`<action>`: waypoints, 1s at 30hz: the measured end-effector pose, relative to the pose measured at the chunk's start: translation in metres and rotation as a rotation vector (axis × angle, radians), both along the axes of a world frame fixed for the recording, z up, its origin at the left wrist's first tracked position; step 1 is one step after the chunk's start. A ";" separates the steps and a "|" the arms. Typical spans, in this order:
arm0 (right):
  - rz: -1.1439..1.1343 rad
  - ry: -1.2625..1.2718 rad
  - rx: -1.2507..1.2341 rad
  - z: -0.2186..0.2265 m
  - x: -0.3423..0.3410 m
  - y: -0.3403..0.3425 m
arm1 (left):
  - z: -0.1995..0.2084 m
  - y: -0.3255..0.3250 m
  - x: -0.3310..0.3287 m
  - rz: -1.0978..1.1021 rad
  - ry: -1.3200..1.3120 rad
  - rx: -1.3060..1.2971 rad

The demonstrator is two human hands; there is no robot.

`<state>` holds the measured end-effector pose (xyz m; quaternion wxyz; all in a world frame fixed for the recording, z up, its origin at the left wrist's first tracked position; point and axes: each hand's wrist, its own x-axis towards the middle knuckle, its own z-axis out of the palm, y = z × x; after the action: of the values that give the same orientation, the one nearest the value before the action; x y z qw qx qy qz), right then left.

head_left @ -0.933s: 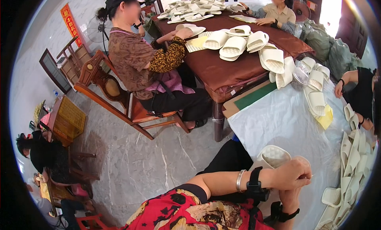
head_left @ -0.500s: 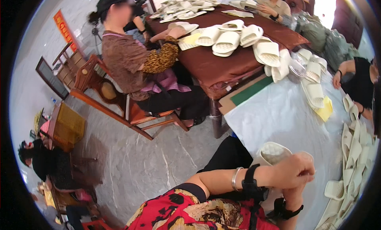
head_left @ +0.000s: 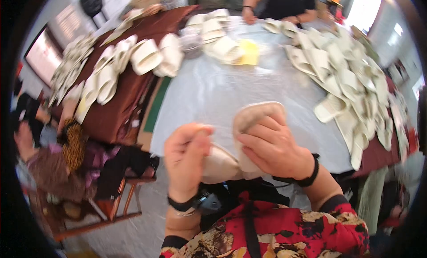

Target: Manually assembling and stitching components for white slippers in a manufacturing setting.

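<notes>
Gripping a cream slipper (head_left: pixel 257 111), the right hand (head_left: pixel 278 144) has its fingers folded firmly over the slipper's inner face. That slipper stands on end above the person's lap, in front of the near edge of the table's plastic sheet (head_left: pixel 267 86). Its upper end is broad and rounded, with a pale, smooth rim around a slightly darker, beige insole whose surface looks softly dimpled, though blur takes away the fine detail. Just beside it, below the left fingertips, shows a smooth, bulging cream piece (head_left: pixel 219 163) with a light sheen; whether it belongs to the same slipper or another, I cannot tell. The left hand (head_left: pixel 184 158) is raised with thumb and fingertips drawn together, but I cannot tell whether they pinch anything. Similar cream slippers lie in a pile (head_left: pixel 340 73) on the right, near a yellow sheet (head_left: pixel 249 52).
</notes>
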<state>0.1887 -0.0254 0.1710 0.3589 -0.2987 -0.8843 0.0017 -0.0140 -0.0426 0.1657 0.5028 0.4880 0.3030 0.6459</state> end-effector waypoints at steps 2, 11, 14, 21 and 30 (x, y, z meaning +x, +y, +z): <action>0.073 0.112 0.050 0.009 0.003 0.003 | -0.001 0.001 -0.011 0.066 0.130 0.137; -0.134 0.217 0.602 0.072 0.041 0.047 | -0.032 0.023 0.008 0.321 0.080 0.198; -0.156 0.223 0.640 0.088 0.049 0.059 | -0.056 0.031 0.006 0.351 0.111 0.157; -0.316 0.186 0.570 0.114 0.066 0.087 | -0.126 0.048 0.018 0.227 0.468 -0.039; -1.055 0.103 0.691 0.151 0.240 0.140 | -0.163 0.037 0.018 0.142 0.670 -0.160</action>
<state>0.4288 0.1146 0.3219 0.4292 -0.5609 -0.5492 -0.4468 0.0038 -0.0058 0.0028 0.3659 0.6096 0.5340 0.4575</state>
